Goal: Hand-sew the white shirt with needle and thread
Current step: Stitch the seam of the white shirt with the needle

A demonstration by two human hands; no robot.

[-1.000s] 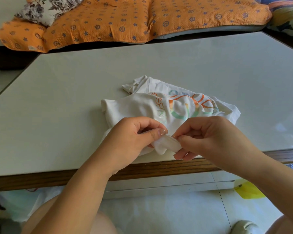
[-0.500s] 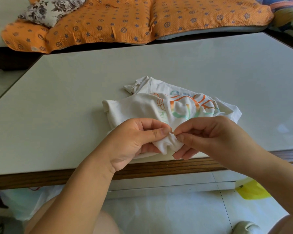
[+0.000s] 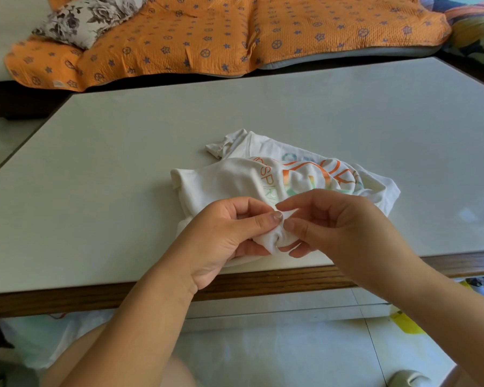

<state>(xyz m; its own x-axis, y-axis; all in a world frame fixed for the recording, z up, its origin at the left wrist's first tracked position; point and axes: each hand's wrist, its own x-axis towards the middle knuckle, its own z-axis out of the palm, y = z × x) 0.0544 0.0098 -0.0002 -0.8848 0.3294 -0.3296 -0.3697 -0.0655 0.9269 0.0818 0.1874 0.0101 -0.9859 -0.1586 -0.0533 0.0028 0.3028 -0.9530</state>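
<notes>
White shirt [image 3: 227, 180] print — partly legible — reads "SPIR".

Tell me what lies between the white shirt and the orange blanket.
Head view: only bare table top, then a dark gap, separates the white shirt from the orange blanket.

Left hand [image 3: 224, 238], thumb and forefinger pinched, right hand [image 3: 344, 227] facing it, fingers [image 3: 305, 203] curled, thumbs close together, forearms converging

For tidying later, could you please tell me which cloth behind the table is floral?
The pillow at far left: grey roses on white, unlike the orange, star-printed quilt.
</notes>
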